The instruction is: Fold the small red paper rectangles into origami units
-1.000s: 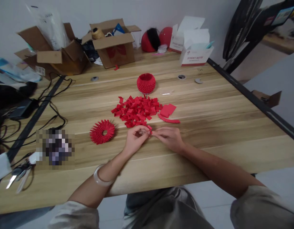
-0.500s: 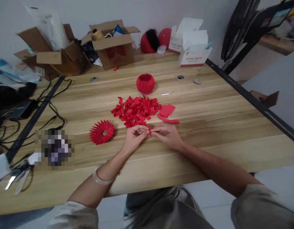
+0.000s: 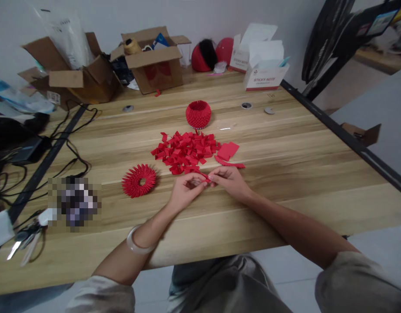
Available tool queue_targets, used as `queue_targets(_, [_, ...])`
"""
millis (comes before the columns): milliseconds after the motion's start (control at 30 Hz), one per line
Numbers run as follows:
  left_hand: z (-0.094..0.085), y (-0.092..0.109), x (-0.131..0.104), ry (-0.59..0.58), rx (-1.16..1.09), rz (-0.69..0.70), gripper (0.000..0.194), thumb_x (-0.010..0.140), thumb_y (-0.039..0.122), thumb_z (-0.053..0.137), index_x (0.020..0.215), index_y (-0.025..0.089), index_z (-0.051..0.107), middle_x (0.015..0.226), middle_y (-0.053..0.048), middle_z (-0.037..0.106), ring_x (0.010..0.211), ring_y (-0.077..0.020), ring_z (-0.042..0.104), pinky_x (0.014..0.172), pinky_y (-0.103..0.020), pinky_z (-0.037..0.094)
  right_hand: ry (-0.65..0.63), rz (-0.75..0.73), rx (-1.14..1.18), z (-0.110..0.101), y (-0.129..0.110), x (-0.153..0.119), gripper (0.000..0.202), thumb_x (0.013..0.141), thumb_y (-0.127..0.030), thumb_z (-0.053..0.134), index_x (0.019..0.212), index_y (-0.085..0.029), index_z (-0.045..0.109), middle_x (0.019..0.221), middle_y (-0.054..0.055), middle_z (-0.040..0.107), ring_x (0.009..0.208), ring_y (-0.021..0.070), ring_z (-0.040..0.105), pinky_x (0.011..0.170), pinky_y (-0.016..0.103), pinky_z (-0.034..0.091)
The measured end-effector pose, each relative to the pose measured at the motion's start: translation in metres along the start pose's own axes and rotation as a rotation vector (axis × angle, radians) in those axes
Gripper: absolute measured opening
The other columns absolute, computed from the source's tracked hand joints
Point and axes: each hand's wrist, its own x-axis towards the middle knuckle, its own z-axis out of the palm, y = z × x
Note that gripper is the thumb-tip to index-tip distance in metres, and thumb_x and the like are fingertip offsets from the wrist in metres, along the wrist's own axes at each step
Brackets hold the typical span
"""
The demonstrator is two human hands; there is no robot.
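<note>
The wood-grained table (image 3: pixel 285 182) over here is carrying a loose heap of small red paper pieces (image 3: pixel 186 150), with a round red bowl (image 3: pixel 198 117) sitting just behind it and a spiky red ring (image 3: pixel 131 181) lying to its left. Flat red sheets (image 3: pixel 227 151) and a curved red strip (image 3: pixel 231 164) are resting at the heap's right. Along the back, cardboard boxes (image 3: pixel 161 73) and sticky-note boxes (image 3: pixel 264 80) are standing, and dark cables (image 3: pixel 78 151) are trailing across the left.

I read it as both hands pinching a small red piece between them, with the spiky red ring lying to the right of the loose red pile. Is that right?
One detail is wrong: the spiky red ring lies to the left of the loose red pile, as the head view shows. Both hands are indeed pinching a small red piece between them.
</note>
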Motion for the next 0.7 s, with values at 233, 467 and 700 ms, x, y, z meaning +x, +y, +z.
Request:
queue_targets(233, [-0.0010, 0.0068, 0.0011, 0.022, -0.041, -0.032, 0.014, 0.066, 0.023, 0.072, 0.071, 0.013, 0.065, 0.067, -0.005, 0.069, 0.059, -0.0122, 0.062, 0.059, -0.023, 0.050, -0.061, 0.030, 0.085, -0.0028, 0.0049, 0.0023, 0.018, 0.068, -0.031, 0.069, 0.073, -0.014, 0.068, 0.064, 0.002, 0.068, 0.058, 0.0096, 0.060, 0.061, 0.023, 0.050])
queue_targets(467, [0.0019, 0.0044, -0.0002, 0.030, -0.042, -0.048, 0.014, 0.064, 0.023, 0.073, 0.071, 0.013, 0.065, 0.066, -0.005, 0.068, 0.058, -0.0128, 0.062, 0.057, -0.023, 0.049, -0.003, 0.044, 0.060, -0.0010, 0.0007, 0.0018, 0.010, 0.063, -0.021, 0.069, 0.063, -0.013, 0.063, 0.053, -0.001, 0.064, 0.049, 0.0085, 0.058, 0.055, 0.022, 0.048])
queue_targets(700, [0.0004, 0.0059, 0.0016, 0.016, -0.090, -0.105, 0.014, 0.065, 0.023, 0.071, 0.070, 0.013, 0.063, 0.061, -0.003, 0.067, 0.056, -0.0119, 0.062, 0.056, -0.022, 0.049, -0.015, -0.109, -0.040, 0.0002, 0.0044, 0.0000, 0.008, 0.065, -0.021, 0.068, 0.070, -0.014, 0.065, 0.061, 0.002, 0.067, 0.053, 0.0106, 0.061, 0.055, 0.023, 0.050])
